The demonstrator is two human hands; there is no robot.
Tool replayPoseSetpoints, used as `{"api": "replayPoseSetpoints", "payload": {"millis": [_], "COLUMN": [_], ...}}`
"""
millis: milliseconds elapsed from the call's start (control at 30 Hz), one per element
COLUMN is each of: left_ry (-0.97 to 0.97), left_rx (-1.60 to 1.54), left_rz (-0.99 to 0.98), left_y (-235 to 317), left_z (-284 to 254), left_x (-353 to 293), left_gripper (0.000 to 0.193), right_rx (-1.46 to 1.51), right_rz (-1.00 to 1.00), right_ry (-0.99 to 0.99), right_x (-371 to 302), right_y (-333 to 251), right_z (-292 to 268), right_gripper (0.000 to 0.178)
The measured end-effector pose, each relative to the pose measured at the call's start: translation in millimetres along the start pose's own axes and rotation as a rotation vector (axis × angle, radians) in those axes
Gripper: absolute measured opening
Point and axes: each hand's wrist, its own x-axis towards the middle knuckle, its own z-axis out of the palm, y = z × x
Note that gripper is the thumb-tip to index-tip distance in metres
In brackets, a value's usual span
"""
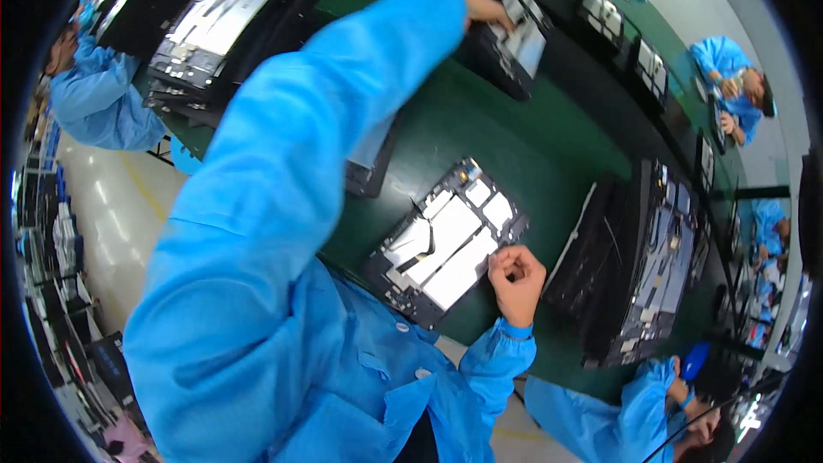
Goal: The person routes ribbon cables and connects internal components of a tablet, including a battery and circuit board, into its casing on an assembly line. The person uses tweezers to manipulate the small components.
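An opened tablet (454,236), with pale battery cells and a dark frame, lies tilted on the green bench in front of me. At its right edge is my right hand (517,279), its fingers curled into a pinch; anything between the fingertips is too small to make out. My left arm stretches far across the bench. At its end my left hand (490,12) rests on another opened tablet (525,41), which lies on a dark holder. The fingers of that hand are partly hidden, so their grip is unclear. Under my left sleeve another dark-framed device (370,157) partly shows.
Opened tablets are stacked at the far left (225,21), and another stack (660,266) stands right, beside black padded sheets (591,249). More opened tablets (603,15) line the dark strip beyond. Co-workers in blue sit at left (107,107), far right (729,77) and near right (617,407).
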Motion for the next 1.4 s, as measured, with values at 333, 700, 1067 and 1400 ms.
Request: {"api": "replayPoseSetpoints", "payload": {"millis": [333,700,1067,1400], "left_ry": [0.656,0.778,0.841,0.277], "left_rx": [-0.076,0.579,1.133,0.903], "left_rz": [0.196,-0.077,0.48,0.634], "left_y": [-45.7,-126.2,-74.2,-94.8], "left_z": [-4.2,7.8,96.6,170.1], "left_x": [-337.1,-412.1,-399.2,-344.2], "left_gripper": [0.063,0.078,0.04,0.027], "right_rx": [0.053,0.079,0.032,0.004], "right_rz": [-0.015,-0.033,-0.015,-0.004], "right_ry": [0.157,0.207,0.168,0.19], "right_x": [-5.6,-6.9,-3.3,-6.4], "right_y": [0.4,3.9,0.5,-5.1], "right_z": [2.8,5.3,3.7,5.4], "right_gripper": [0.009,0.01,0.01,0.008]}}
